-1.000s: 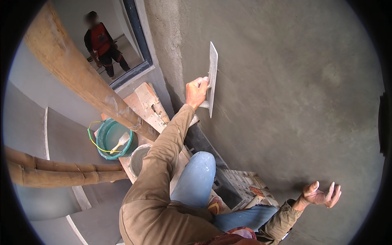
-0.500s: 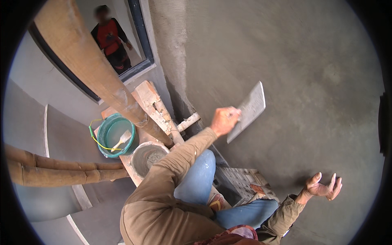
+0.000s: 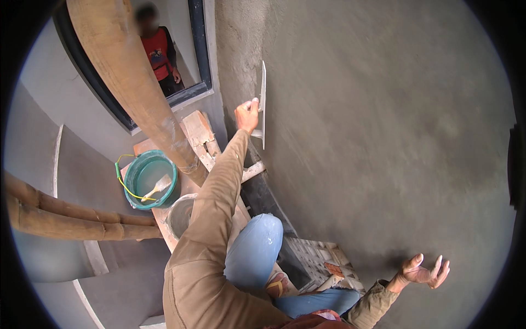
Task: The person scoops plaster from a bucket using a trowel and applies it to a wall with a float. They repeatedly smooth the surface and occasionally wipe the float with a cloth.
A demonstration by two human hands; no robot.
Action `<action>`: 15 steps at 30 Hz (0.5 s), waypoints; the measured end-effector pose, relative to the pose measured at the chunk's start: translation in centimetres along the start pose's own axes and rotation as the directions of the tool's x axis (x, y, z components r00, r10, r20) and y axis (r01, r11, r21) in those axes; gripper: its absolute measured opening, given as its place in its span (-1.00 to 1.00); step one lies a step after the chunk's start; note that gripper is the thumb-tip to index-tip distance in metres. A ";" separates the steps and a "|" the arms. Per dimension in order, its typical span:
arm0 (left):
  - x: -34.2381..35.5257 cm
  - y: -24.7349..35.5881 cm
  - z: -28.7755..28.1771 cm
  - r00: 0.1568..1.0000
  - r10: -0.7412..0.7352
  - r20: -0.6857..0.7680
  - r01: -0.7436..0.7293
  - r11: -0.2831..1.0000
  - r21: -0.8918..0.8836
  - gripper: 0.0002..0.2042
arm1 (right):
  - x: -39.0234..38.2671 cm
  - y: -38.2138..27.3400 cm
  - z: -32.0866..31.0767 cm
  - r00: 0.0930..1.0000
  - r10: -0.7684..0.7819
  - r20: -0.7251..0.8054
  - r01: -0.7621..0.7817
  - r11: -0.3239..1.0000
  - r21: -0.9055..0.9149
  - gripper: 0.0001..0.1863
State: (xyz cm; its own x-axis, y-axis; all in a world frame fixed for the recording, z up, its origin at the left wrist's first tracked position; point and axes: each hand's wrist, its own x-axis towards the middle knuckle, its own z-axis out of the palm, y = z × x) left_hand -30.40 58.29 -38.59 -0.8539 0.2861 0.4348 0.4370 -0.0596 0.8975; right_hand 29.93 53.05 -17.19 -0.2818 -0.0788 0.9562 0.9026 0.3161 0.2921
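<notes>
My left hand [image 3: 247,116] is closed round the handle of a plastering trowel [image 3: 263,109]. The blade is seen nearly edge-on, upright along the left border of the smooth grey plastered wall [image 3: 372,137]. Whether its whole face touches the plaster cannot be told. At the lower right, my right hand [image 3: 422,271] is open and holds nothing, its fingers apart and slightly curled close to the wall. Left of my left forearm stands a bucket of grey mortar [image 3: 179,215], partly covered by my sleeve. Beside it a green bucket [image 3: 129,183] holds water and a brush [image 3: 157,187].
A thick bamboo pole [image 3: 123,71] rises past the buckets, which stand on a plank [image 3: 164,219]. More bamboo poles [image 3: 82,222] lie at the left. Behind a window frame [image 3: 189,94] stands a person in red and black [image 3: 159,52]. A slatted crate [image 3: 315,257] lies below the wall.
My left hand has carried the trowel up and left to the plaster's border, turning the blade from slanted to nearly upright. The right hand remains open, slightly lower and further left in view.
</notes>
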 end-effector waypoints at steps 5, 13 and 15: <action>3.6 -0.9 1.1 0.999 0.001 0.045 -0.006 0.994 0.109 -0.58 | -0.2 0.1 0.2 1.000 -0.008 -0.015 0.009 0.999 0.049 -0.44; -1.6 2.4 1.8 0.988 0.027 0.149 -0.034 0.998 0.049 -0.67 | 0.1 -0.1 0.4 0.998 -0.015 -0.054 0.019 0.997 0.072 -0.45; -5.1 3.2 1.7 0.977 0.064 0.204 -0.061 0.998 -0.018 -0.71 | 0.1 -0.1 0.3 0.999 -0.009 -0.049 0.012 0.998 0.061 -0.45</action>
State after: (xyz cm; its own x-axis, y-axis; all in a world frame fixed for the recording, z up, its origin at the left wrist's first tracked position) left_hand -24.15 58.25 -38.03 -0.7485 0.4711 0.4666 0.4834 -0.0941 0.8704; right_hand 29.72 53.30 -17.11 -0.2733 -0.1278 0.9534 0.8780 0.3718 0.3015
